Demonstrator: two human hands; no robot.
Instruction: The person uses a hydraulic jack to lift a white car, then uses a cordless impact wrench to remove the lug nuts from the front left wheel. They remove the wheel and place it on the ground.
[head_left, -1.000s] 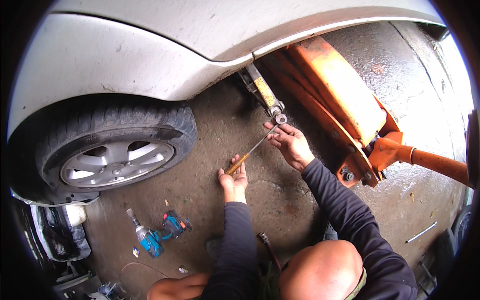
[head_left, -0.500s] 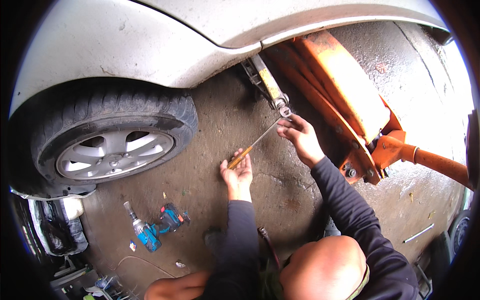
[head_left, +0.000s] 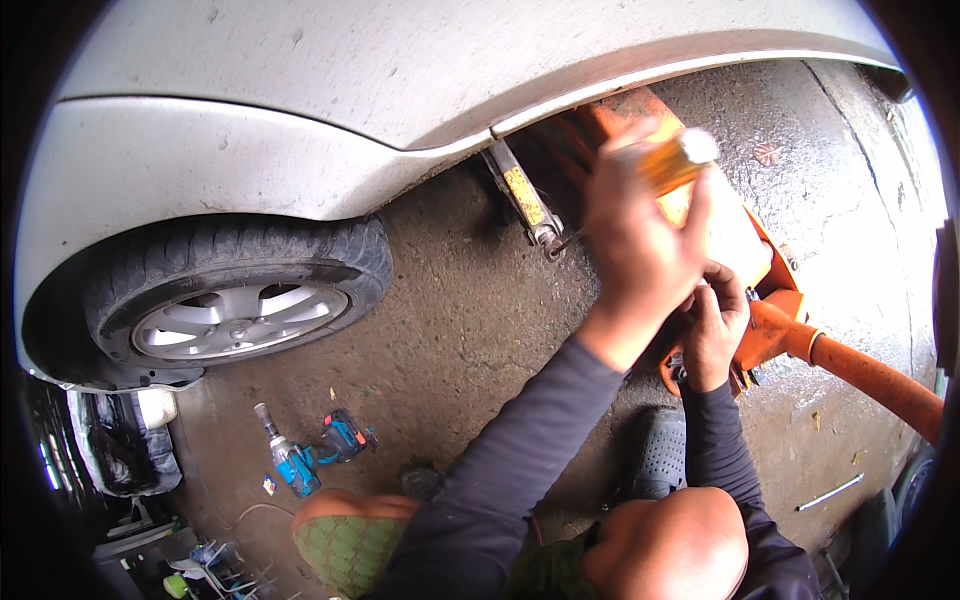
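Gripping the amber handle [head_left: 668,165] of a slim tool, the left hand [head_left: 640,235] is blurred, its fingers wrapped around it. Just below it, to its right, the right hand [head_left: 713,325] has thumb and fingertips drawn together; whether they pinch anything, or whether the hands touch, cannot be told. Left of the left hand stands the end of a yellow-labelled jack [head_left: 520,193], with a thin dark shaft beside it. An orange lever [head_left: 870,378] extends right of the right hand; a wheel [head_left: 240,322] sits well left of both.
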